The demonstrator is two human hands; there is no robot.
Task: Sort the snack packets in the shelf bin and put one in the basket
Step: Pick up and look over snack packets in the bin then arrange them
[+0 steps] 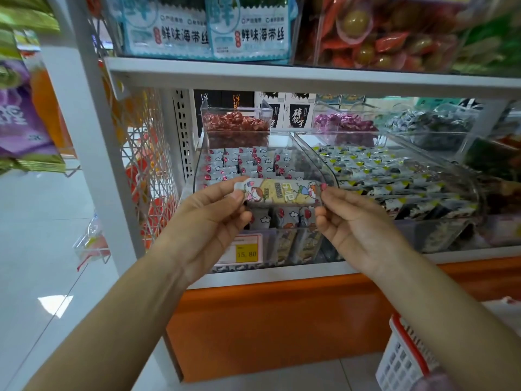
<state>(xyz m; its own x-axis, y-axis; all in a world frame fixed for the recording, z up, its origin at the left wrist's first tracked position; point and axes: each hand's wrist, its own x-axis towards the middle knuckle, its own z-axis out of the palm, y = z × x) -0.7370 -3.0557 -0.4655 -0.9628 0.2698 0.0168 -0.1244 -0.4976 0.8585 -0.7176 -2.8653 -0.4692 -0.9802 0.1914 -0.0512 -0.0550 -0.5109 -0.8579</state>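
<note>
The basket [400, 359] is cut off by the bottom edge, its right side behind the right forearm [456, 320]. The left hand [208, 221] covers part of the price tag [246, 251]. The small print on the snack packet [282, 191] is unreadable.

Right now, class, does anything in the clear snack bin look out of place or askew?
Only one packet: the left hand and right hand pinch its ends, holding it sideways over the bin, while the other packets stand in rows.

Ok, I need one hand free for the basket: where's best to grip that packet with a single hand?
Probably its middle, from the near long edge: the packet is long, held crosswise, pinched only at its ends by left hand and right hand.
</note>
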